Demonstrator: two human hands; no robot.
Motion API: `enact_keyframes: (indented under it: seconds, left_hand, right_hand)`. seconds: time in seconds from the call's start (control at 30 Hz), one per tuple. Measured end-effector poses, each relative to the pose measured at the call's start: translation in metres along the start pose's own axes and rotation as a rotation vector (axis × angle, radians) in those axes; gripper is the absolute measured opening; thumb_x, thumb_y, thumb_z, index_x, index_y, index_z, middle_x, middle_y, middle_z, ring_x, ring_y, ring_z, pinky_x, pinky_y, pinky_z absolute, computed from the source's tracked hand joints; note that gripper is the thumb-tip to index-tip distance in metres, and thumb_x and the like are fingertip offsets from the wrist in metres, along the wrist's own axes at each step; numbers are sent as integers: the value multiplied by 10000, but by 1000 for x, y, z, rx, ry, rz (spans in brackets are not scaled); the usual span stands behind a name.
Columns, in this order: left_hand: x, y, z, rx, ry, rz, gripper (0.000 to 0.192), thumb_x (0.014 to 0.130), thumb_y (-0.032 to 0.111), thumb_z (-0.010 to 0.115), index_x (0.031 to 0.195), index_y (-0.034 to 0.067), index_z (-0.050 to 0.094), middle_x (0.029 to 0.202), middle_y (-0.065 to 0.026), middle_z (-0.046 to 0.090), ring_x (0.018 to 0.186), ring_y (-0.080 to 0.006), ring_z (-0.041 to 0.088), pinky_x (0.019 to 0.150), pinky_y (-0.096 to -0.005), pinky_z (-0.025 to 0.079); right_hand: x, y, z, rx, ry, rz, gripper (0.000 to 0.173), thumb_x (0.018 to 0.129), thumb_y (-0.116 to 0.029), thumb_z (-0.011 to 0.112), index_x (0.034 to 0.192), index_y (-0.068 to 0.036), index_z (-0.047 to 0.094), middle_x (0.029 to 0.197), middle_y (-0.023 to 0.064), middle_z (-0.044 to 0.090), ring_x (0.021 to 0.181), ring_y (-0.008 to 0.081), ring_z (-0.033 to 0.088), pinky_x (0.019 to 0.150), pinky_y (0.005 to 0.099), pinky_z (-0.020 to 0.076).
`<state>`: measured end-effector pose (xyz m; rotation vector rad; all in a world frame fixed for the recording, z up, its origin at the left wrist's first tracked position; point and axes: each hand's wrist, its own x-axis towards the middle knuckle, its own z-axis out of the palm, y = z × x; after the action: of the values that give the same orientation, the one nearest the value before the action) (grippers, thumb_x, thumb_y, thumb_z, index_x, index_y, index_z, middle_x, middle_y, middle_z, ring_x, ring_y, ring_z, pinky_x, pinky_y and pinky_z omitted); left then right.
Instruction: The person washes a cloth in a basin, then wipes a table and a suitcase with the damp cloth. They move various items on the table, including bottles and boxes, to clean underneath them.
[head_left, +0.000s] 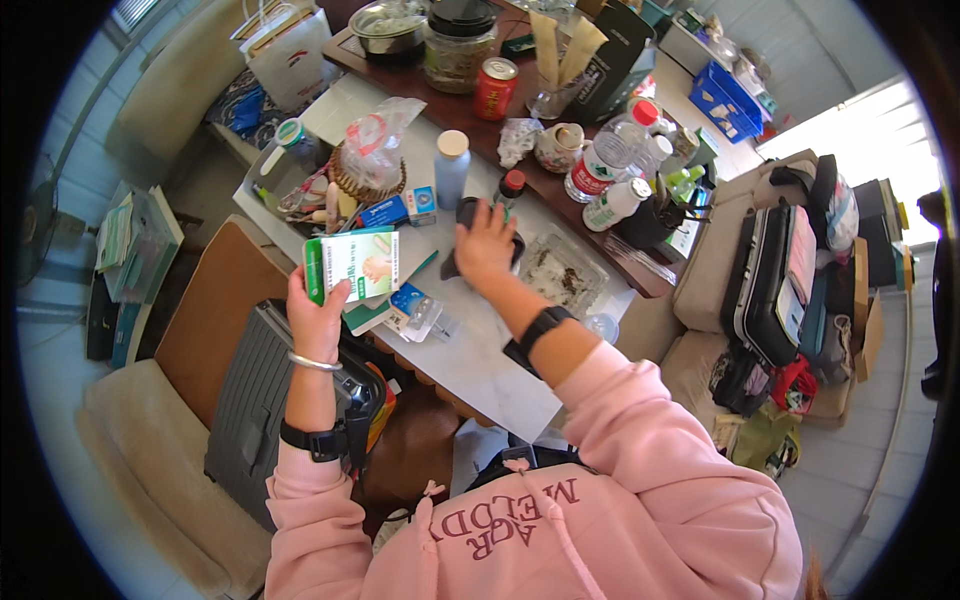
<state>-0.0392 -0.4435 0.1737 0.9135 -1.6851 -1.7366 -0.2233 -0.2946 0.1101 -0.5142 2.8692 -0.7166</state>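
My left hand (319, 311) grips a green and white cardboard box (364, 264) at the left edge of the marble-look table (495, 375). My right hand (486, 244) lies over a dark object (450, 268) near the table's middle; its fingers hide most of that object, and whether they grip it I cannot tell. Just beyond those fingers stands a small dark bottle with a red cap (510, 187). A light blue bottle (452, 171) is upright to its left. Nearer me lie a blue and white packet (409, 304) and a clear plastic piece (446, 327).
A plastic tray (566, 270) with dark bits sits right of my right hand. Bottles, a red can (496, 88) and a glass jar (459, 52) crowd the raised wooden surface (637, 277). A filled bin (259, 187) is at left; a grey suitcase (251, 405) stands below.
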Motion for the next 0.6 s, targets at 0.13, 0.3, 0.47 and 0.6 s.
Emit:
enact_keyframes:
  seconds: [0.13, 0.3, 0.47, 0.6]
  left_hand:
    - [-4, -1, 2, -16, -42, -21, 463, 765, 11, 657, 1151, -8, 402, 1039, -69, 534, 938, -138, 541, 836, -275, 454]
    - [-8, -8, 6, -62, -57, -79, 466, 774, 24, 657, 1155, -6, 392, 1033, -77, 538, 905, -147, 559, 781, -280, 486]
    - [-8, -17, 8, -136, -35, -126, 429, 752, 4, 657, 1104, -10, 413, 1008, -79, 542, 897, -133, 553, 794, -261, 468]
    - [-5, -24, 13, -71, -1, -147, 437, 748, 20, 667, 1101, -7, 410, 999, -90, 550, 858, -148, 574, 736, -279, 498]
  right_hand:
    - [-2, -10, 26, -233, -275, -1, 578, 885, -346, 417, 1401, -183, 214, 1491, 85, 19, 1329, 450, -28, 974, 621, 237]
    - [-12, -11, 33, -247, -329, -27, 570, 859, -185, 415, 1398, -151, 234, 1494, 70, 19, 1338, 427, -52, 986, 608, 226]
    - [-24, -3, 31, -248, -375, -109, 583, 836, -139, 411, 1395, -151, 244, 1496, 55, 32, 1354, 381, -43, 990, 603, 225]
    - [-34, 9, 26, -242, -383, -232, 569, 834, -122, 405, 1386, -154, 269, 1492, 54, 64, 1353, 383, -8, 988, 605, 232]
